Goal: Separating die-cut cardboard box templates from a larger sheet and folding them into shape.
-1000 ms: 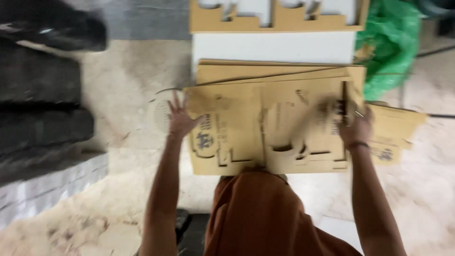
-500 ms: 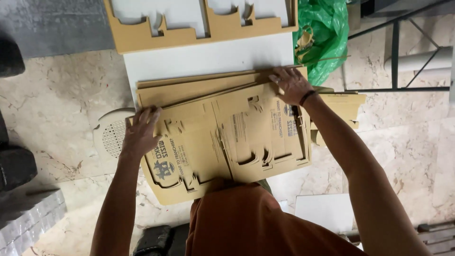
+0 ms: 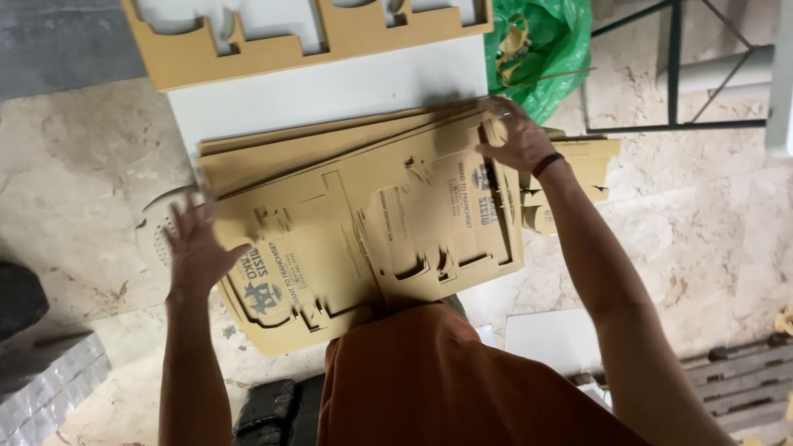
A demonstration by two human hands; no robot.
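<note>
A flat die-cut brown cardboard sheet (image 3: 372, 239) with dark blue print lies on top of a stack of similar sheets (image 3: 273, 153) on a white table (image 3: 330, 91). My left hand (image 3: 194, 248) is at the sheet's left edge, fingers spread, thumb touching the edge. Over the sheet's far right corner sits my right hand (image 3: 516, 136), with a dark band on its wrist; it grips the edge and its fingertips are blurred. My orange shirt (image 3: 446, 380) hides the sheet's near edge.
A thick cut-out cardboard panel (image 3: 273, 49) lies at the table's far side. A green plastic bag (image 3: 545, 49) with scraps sits right of the table, beside a dark metal frame (image 3: 673, 74). More folded cardboard (image 3: 578, 177) lies under my right forearm. Marble floor surrounds the table.
My left hand has slid off the sheet's face to its left edge and spread its fingers. The top sheet has shifted slightly. My right hand stays on the far right corner.
</note>
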